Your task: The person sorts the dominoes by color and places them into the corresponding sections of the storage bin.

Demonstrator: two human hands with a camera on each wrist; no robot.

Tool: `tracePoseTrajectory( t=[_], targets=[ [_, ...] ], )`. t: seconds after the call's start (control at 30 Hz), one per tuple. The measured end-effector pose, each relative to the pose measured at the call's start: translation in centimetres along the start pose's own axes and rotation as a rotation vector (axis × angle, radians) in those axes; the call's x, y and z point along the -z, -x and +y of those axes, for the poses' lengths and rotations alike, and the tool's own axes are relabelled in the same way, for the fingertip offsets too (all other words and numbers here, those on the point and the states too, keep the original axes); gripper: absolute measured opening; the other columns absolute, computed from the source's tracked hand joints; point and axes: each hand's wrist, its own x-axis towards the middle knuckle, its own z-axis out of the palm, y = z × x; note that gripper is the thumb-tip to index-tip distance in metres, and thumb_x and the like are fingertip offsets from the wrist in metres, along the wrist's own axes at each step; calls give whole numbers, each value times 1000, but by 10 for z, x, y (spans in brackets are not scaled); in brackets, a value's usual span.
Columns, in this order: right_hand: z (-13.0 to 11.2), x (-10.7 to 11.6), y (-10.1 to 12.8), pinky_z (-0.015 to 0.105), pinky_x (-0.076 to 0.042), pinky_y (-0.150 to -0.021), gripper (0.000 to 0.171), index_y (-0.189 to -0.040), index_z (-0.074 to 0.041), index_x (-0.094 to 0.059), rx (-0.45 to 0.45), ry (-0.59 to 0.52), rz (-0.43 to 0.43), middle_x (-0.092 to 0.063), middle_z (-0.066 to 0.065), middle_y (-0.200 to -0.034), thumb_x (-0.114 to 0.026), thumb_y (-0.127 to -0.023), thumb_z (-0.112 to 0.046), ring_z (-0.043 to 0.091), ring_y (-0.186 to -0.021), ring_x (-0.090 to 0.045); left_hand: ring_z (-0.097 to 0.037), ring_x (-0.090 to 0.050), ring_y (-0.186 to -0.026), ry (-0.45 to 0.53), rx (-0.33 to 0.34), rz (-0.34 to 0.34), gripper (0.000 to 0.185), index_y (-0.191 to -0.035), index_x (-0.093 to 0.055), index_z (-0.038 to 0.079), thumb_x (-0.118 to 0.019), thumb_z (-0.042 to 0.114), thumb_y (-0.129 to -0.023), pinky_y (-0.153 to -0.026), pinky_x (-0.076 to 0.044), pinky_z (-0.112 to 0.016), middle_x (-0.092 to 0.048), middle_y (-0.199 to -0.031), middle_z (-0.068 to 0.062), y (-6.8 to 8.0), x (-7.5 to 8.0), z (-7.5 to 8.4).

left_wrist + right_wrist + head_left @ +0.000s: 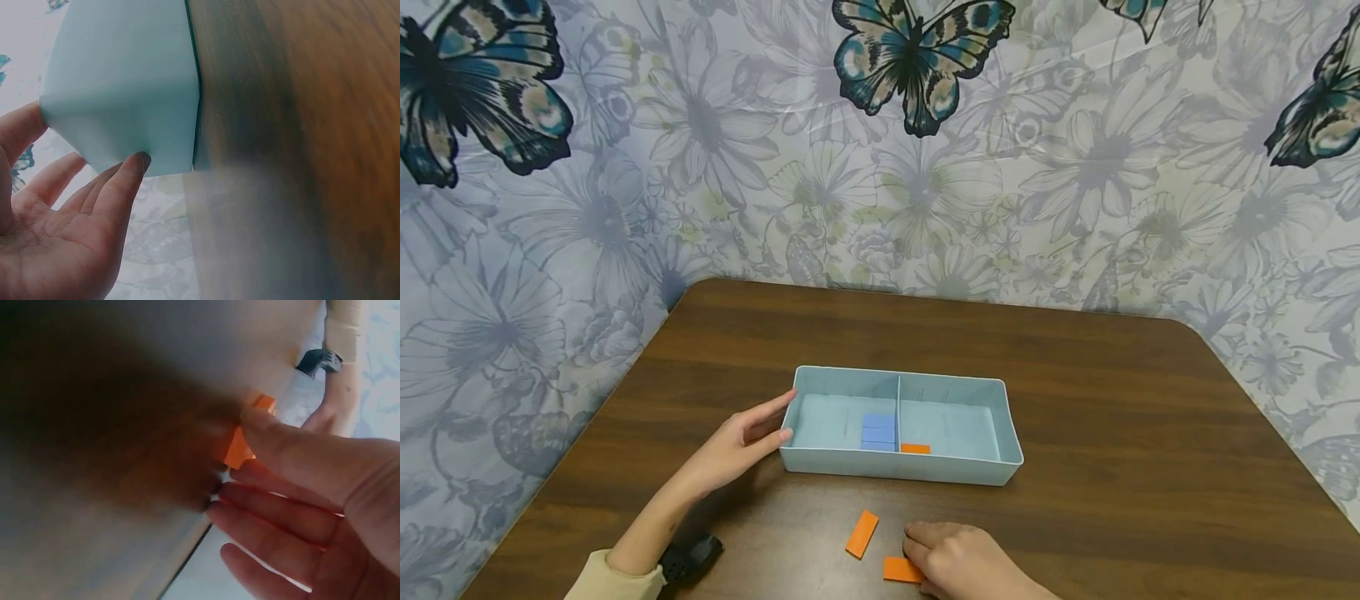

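Near the front edge of a dark wooden table (1075, 375), right hand (962, 562) lying low with fingers fairly straight and slightly apart, fingertips touching an orange tile (901, 569) flat on the wood; from the right wrist view, thumb and forefinger (281, 440) against that tile's edge (239, 447), but impossible to tell whether pinched or merely touched. Just to the left of it, a second orange tile (862, 533), lying loose at a slant, apart from the hand. Beyond both, a pale blue tray (1011, 433) with a divider across the middle: small stack of blue tiles (878, 432) in the left compartment hard against the divider, one orange tile in the tray (915, 448) in the right compartment near the front wall. Left hand (741, 446) open, fingers straight, resting against the tray's left end; in the left wrist view, fingertips (134, 165) touching the tray's outer wall (125, 81). Black wrist strap (691, 557) on the left forearm, above a cream sleeve (606, 583). Nothing between the right hand and the tray except the slanted tile and bare wood. Behind and at both sides, a draped curtain (1075, 167) printed with grey flowers and large teal and black butterflies (917, 54), closing in around the table's rounded far corners
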Motion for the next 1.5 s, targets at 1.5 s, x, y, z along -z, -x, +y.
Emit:
tracePoseTrajectory(
  t=[1.5],
  targets=[
    [-3,-5,-3,14,-44,-54,17,-74,-16,-62,-32,-23,182,-63,-8,-80,-78,-70,-12,4,-61,-56,-37,-39,-125,-13,10,4,59,-145,-32,3,-57,19,-95,-94,-40,-34,-29,-147,-16,-1,0,-1]
  ],
)
